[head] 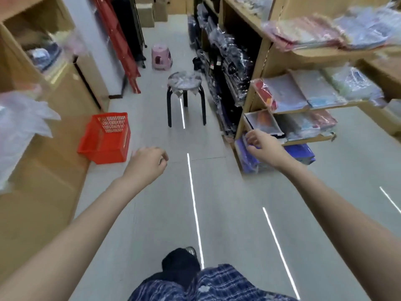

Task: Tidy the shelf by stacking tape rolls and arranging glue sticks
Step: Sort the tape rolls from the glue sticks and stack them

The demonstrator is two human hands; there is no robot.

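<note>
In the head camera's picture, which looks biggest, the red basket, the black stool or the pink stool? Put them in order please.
As they look in the picture:
1. Red basket, the largest.
2. Black stool, a bit smaller.
3. Pink stool, the smallest.
The pink stool stands farthest down the aisle and the basket nearest, so real sizes may differ.

The shelf (260,68) is a light wooden unit of plain boards and uprights, standing upright on the grey floor just to the right of the black stool (169,109) and running from beyond the stool towards the camera. It has several open tiers, one above another. The tiers nearer than the stool hold flat, plastic-wrapped packs lying in overlapping piles; those level with and beyond the stool are crowded with dark wrapped goods. Its upper tiers are blurred.
</note>
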